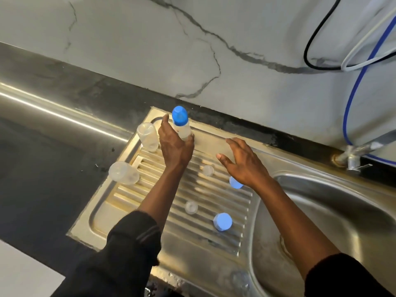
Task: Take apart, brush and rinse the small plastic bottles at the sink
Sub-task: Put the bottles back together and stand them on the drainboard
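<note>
While round one capped bottle (183,130), left grip (174,147); right grip (243,165) wide; two open bottles (147,136) (123,173), two loose caps (222,221) (235,183).

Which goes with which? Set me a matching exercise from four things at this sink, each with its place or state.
Things:
1. capped bottle
2. rear uncapped bottle
3. nearest blue cap
4. right hand

Places or states:
A. lies loose on the drainboard ribs
B. gripped by the left hand
C. fingers spread, holding nothing
D. stands open-topped, just left of the left hand

Pairs: 1-B, 2-D, 3-A, 4-C
</note>
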